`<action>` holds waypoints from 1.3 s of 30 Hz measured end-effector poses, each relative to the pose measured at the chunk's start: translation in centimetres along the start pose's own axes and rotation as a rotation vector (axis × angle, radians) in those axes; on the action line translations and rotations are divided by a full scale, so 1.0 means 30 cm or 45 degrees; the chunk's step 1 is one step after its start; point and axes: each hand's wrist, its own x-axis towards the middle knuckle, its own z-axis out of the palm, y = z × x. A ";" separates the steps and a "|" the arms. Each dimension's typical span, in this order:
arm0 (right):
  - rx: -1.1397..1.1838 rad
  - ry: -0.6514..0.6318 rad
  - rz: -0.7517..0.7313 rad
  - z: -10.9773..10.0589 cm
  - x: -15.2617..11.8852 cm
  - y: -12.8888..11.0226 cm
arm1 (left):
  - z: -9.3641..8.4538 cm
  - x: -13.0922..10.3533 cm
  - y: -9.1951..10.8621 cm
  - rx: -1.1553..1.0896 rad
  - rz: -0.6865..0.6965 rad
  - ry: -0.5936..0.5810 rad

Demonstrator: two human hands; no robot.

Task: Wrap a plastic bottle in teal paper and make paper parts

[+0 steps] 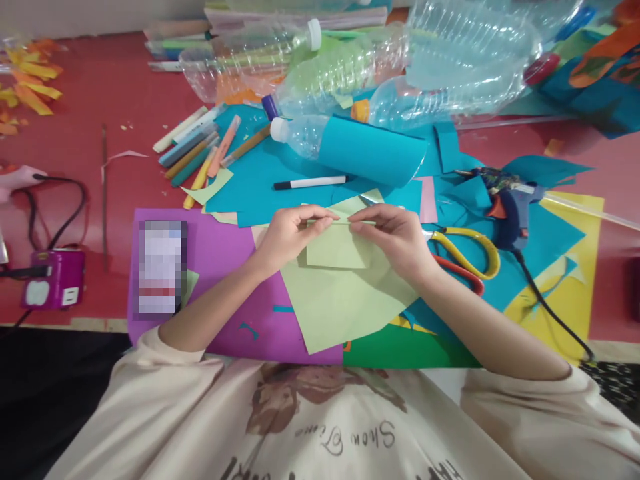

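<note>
A small pale green paper piece [338, 250] hangs between my two hands, its top edge folded over in a narrow strip. My left hand [300, 233] pinches the upper left of that strip between thumb and fingers. On the other side, my right hand [393, 237] pinches the strip's upper right. Beneath them lies a larger pale green sheet [345, 310]. Scissors with yellow and red handles [487, 257] rest just right of my right hand, their blades partly hidden. A white marker with a black cap [311, 183] lies beyond my hands.
Plastic bottles [450, 60] crowd the far side, one wrapped in blue paper [373, 148]. Several markers [193, 150] lie at the upper left. A phone [160, 267] rests on purple paper [225, 307]. A glue gun [515, 213] with its cord is at the right.
</note>
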 end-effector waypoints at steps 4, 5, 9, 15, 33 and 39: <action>0.004 0.006 0.032 -0.012 0.033 -0.009 | 0.010 0.023 -0.004 0.021 0.037 0.039; -0.002 0.014 0.049 -0.014 0.041 -0.008 | 0.014 0.026 -0.008 0.012 0.051 0.047; -0.035 0.008 0.094 -0.019 0.054 0.007 | 0.023 0.032 -0.033 -0.008 0.102 0.051; -0.031 -0.039 0.071 -0.016 0.045 0.017 | 0.016 0.019 -0.051 0.026 0.108 0.073; -0.135 -0.101 -0.006 -0.015 0.017 0.008 | 0.018 0.005 -0.044 0.080 0.007 -0.033; -0.088 -0.064 0.023 -0.011 0.016 0.004 | 0.017 0.003 -0.041 0.065 0.012 -0.026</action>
